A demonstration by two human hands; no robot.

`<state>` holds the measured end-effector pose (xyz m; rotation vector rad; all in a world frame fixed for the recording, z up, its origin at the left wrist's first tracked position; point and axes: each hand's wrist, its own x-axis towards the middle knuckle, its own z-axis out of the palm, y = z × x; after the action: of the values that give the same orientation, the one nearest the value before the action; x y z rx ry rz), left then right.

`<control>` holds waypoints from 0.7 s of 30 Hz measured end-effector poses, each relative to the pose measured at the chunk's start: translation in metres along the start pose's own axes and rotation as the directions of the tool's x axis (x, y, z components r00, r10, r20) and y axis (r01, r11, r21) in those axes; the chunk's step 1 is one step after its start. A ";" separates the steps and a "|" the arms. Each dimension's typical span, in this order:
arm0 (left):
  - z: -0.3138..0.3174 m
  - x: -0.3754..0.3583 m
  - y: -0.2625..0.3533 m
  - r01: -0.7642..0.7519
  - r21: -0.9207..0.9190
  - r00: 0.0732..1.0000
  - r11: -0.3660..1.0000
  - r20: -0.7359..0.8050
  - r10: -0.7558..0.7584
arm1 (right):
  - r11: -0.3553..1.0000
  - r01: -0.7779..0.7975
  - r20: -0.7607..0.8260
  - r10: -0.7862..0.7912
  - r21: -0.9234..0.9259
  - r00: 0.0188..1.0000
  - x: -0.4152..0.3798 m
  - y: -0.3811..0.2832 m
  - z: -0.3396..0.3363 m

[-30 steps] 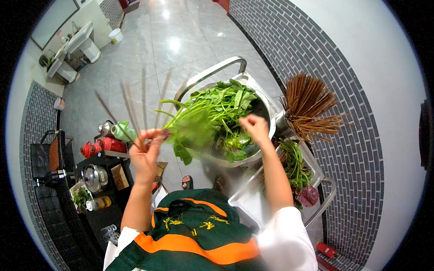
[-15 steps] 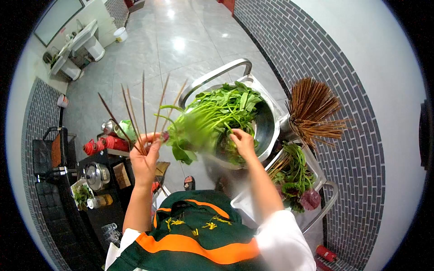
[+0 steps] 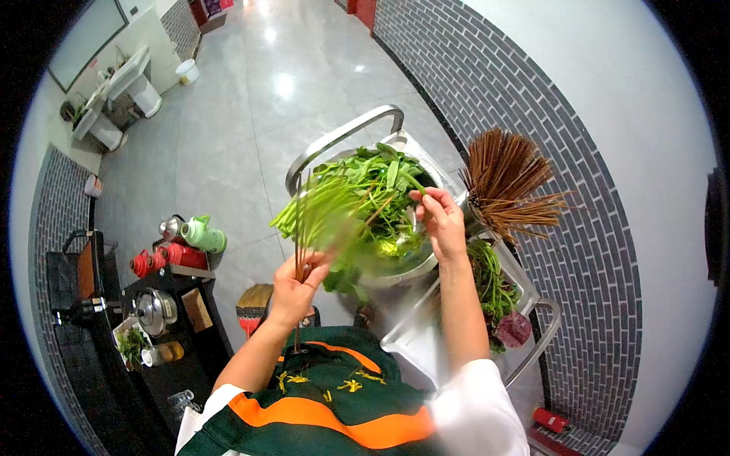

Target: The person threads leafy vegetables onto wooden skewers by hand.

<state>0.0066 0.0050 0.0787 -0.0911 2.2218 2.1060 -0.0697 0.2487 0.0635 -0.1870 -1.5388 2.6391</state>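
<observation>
Thin brown skewers [image 3: 302, 216] stand nearly upright in my left hand [image 3: 296, 289], whose fingers are closed round them. My right hand [image 3: 441, 220] pinches a green stem [image 3: 411, 181] over the right side of a metal basin [image 3: 420, 268]. Leafy green vegetables [image 3: 384, 171] are heaped in the basin, their pale stems [image 3: 319, 205] spilling over its left side. A blur on the camera hides part of the heap beside my left hand.
The basin rests on a cart with a metal handle [image 3: 350, 128]. At right are a holder of brown skewers [image 3: 509, 178] and a tray [image 3: 525, 285] of greens with a purple leaf [image 3: 513, 329]. Thermoses [image 3: 204, 234], a lidded pot [image 3: 155, 311] and a brush [image 3: 253, 304] lie left.
My left hand has moved right and down toward the basin, and its fanned skewers now stand close together. My right hand has risen to the right from the heap with a green stem.
</observation>
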 end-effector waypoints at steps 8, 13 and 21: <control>0.008 -0.007 0.014 -0.023 -0.064 0.999 0.998 0.028 0.025 | 0.905 -0.140 0.176 0.073 0.403 0.982 -0.012 -0.021 0.040; 0.008 -0.009 0.015 -0.076 -0.034 0.997 0.997 0.021 0.077 | 0.867 -0.206 0.227 0.110 0.453 0.968 -0.017 -0.024 0.048; 0.009 -0.013 0.015 -0.094 -0.069 0.996 0.993 -0.009 0.093 | 0.916 -0.136 0.211 0.058 0.376 0.976 -0.023 -0.029 0.055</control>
<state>0.0178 0.0144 0.0946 0.0026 2.1972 2.2342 -0.0546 0.2130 0.1173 0.0264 -1.0302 3.0540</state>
